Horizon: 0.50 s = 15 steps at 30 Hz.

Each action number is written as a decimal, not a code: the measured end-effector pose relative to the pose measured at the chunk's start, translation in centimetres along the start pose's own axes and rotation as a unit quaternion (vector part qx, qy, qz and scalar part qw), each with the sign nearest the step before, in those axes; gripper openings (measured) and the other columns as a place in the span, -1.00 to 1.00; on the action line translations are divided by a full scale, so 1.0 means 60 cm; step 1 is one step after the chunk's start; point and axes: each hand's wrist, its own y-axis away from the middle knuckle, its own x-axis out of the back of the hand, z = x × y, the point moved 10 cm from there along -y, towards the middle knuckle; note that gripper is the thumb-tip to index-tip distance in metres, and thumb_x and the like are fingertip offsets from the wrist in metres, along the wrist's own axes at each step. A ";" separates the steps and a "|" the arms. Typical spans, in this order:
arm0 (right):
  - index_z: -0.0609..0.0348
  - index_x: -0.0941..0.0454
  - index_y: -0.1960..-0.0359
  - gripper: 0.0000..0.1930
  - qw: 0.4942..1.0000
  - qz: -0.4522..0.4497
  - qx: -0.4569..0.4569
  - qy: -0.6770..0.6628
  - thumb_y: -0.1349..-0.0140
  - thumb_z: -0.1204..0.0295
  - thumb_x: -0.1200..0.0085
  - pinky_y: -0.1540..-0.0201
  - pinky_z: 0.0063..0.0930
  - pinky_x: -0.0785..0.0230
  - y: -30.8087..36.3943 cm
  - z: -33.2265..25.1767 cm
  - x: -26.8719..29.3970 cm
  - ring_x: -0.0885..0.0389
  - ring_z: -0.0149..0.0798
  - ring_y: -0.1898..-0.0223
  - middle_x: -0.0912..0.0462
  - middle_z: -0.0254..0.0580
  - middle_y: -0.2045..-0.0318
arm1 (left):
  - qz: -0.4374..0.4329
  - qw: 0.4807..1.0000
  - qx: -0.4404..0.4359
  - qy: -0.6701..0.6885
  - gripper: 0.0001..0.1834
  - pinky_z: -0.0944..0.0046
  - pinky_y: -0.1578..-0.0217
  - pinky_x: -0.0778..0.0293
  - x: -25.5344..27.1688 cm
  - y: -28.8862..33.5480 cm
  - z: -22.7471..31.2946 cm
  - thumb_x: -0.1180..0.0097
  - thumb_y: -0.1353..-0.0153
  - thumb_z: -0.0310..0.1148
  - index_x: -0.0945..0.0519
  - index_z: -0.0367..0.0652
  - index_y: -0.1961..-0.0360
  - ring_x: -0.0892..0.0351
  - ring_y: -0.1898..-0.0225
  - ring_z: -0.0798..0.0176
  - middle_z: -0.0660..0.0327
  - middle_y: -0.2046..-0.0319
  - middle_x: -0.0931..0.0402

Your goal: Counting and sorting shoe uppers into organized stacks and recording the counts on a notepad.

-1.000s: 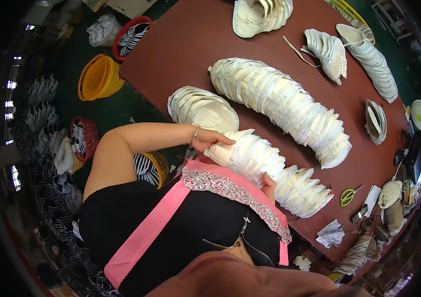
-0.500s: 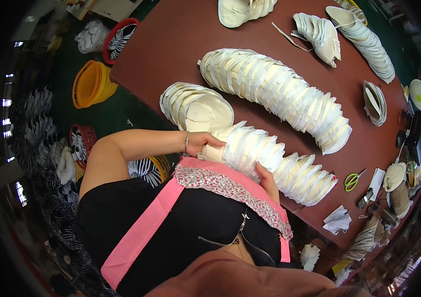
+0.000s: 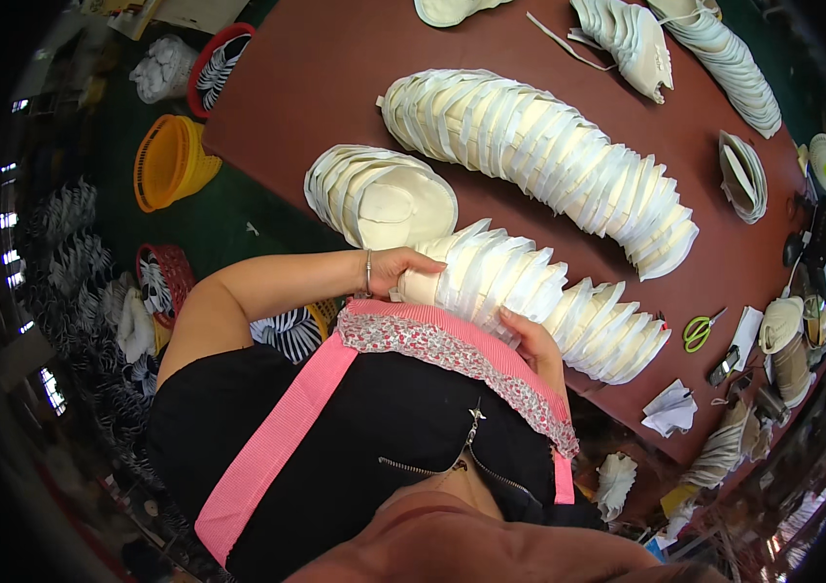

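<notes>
A row of nested cream cup-shaped fabric pieces with frilly white edges lies along the table's near edge, against my apron. My left hand is closed on the left end of this row, its thumb over the top. Round the row's near side my right hand is closed, thumb up; its other fingers are partly hidden. More of the same pieces continue to the right of it. Just beyond my left hand lies a shorter stack, its open cup facing me.
A long curved stack crosses the middle of the brown table. Farther off lie smaller stacks. Green-handled scissors and a crumpled white piece are at the right. Yellow baskets stand on the floor at left.
The whole view has shifted slightly, so the table things sit higher in it. Both hands keep their hold on the row, the right one turned a little more over it.
</notes>
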 end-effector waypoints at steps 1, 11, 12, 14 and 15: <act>0.31 -0.28 -0.34 -0.29 1.000 0.003 -0.003 -0.004 -0.20 0.32 -0.31 -0.26 -0.21 -0.33 -0.008 0.006 0.014 -0.49 -0.09 -0.18 -0.50 -0.06 -0.20 | 0.000 1.000 0.005 0.002 -0.36 -0.01 -0.36 -0.25 -0.002 0.001 0.002 -0.07 -0.35 -0.24 -0.25 -0.27 -0.38 -0.44 -0.27 0.04 -0.02 -0.28 -0.40; 0.39 -0.31 -0.30 -0.36 0.994 -0.092 0.050 0.010 -0.24 0.39 -0.27 -0.23 -0.23 -0.38 -0.028 -0.025 -0.009 -0.52 -0.11 -0.14 -0.51 -0.01 -0.18 | -0.054 0.998 0.013 0.020 -0.34 -0.01 -0.36 -0.24 -0.005 -0.001 0.019 -0.05 -0.37 -0.22 -0.21 -0.33 -0.38 -0.44 -0.28 0.00 -0.06 -0.30 -0.37; 0.39 -0.33 -0.28 -0.38 0.994 -0.102 0.045 -0.001 -0.23 0.40 -0.27 -0.22 -0.23 -0.38 -0.023 -0.028 -0.012 -0.54 -0.11 -0.12 -0.53 -0.01 -0.16 | -0.059 0.997 0.028 0.039 -0.34 -0.01 -0.38 -0.22 -0.003 -0.003 0.018 -0.05 -0.37 -0.22 -0.21 -0.33 -0.39 -0.42 -0.29 -0.01 -0.07 -0.31 -0.35; 0.39 -0.36 -0.27 -0.39 0.993 -0.102 0.040 0.034 -0.22 0.42 -0.28 -0.21 -0.24 -0.39 -0.033 -0.021 0.004 -0.55 -0.12 -0.11 -0.54 -0.01 -0.14 | -0.078 0.995 0.037 0.054 -0.34 -0.01 -0.39 -0.19 -0.002 0.001 0.016 -0.05 -0.38 -0.22 -0.20 -0.32 -0.39 -0.40 -0.31 0.00 -0.07 -0.32 -0.34; 0.39 -0.38 -0.25 -0.40 0.991 -0.107 0.031 0.071 -0.21 0.43 -0.29 -0.21 -0.26 -0.40 -0.032 -0.021 0.000 -0.57 -0.13 -0.09 -0.56 -0.01 -0.12 | -0.092 0.992 0.041 0.071 -0.34 -0.01 -0.40 -0.17 -0.006 0.003 0.016 -0.04 -0.38 -0.22 -0.19 -0.32 -0.40 -0.37 -0.33 0.00 -0.07 -0.33 -0.32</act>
